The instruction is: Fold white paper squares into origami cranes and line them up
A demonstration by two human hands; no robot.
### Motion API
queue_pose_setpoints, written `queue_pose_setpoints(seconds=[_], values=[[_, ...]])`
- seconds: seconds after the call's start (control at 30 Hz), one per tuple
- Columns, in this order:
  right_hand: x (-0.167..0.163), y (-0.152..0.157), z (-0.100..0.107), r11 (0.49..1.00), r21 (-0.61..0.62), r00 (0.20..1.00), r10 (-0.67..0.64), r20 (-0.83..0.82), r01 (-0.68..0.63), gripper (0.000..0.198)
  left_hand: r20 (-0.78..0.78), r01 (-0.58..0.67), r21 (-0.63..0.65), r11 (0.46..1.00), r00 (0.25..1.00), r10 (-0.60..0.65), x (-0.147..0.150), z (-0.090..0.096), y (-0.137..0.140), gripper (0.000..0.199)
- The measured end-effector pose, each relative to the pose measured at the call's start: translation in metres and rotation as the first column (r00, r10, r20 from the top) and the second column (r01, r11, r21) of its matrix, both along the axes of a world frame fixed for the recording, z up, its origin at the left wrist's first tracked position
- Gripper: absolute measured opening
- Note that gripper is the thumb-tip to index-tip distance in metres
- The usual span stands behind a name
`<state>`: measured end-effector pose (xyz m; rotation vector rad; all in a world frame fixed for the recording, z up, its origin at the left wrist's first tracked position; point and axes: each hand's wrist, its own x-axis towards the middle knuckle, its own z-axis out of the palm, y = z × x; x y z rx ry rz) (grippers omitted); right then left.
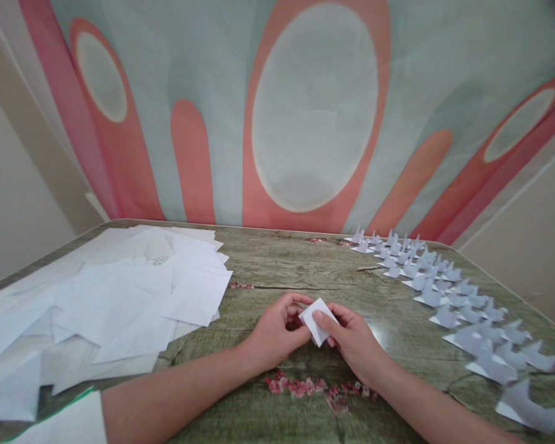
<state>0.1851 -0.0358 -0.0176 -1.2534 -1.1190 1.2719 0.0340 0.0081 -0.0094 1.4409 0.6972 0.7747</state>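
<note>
A small white square of folded paper (pixel 320 314) is held up between my two hands, just above the middle of the table. My right hand (pixel 356 339) pinches it, the thumb lying flat across its face and the fingers behind. On the other side my left hand (pixel 280 330) has its fingers curled at the paper's left corner, thumb and fingertips at the edge. More than one layer shows along that left edge. The fingers behind the paper are partly hidden.
Loose white paper sheets (pixel 134 290) lie in a wide overlapping heap on the left. Several folded paper birds (pixel 444 316) stand in rows along the right side. The wood-patterned table (pixel 277 265) has pink blossom prints and meets a patterned backdrop (pixel 226 111) behind.
</note>
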Motion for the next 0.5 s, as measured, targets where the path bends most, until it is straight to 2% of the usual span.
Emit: queue_pose_setpoints(seconds=[0.2, 0.43, 0.5], values=[[-0.0003, 0.0005, -0.0014, 1.0, -0.014, 0.999, -0.025, 0.032, 0.026, 0.035, 0.036, 0.052, -0.046, 0.998, 0.998, -0.05, -0.0007, -0.0031, 0.0012, 0.039], [-0.0017, -0.0001, -0.0018, 0.998, 0.003, 0.994, -0.07, 0.087, 0.07, 0.036, 0.092, 0.151, -0.085, 0.985, 0.985, -0.143, -0.0029, 0.0053, -0.0009, 0.041], [-0.003, -0.0008, 0.0003, 0.997, 0.006, 0.991, -0.076, 0.109, 0.076, 0.036, 0.066, 0.14, -0.103, 0.985, 0.989, -0.134, -0.0026, 0.0053, -0.0008, 0.043]])
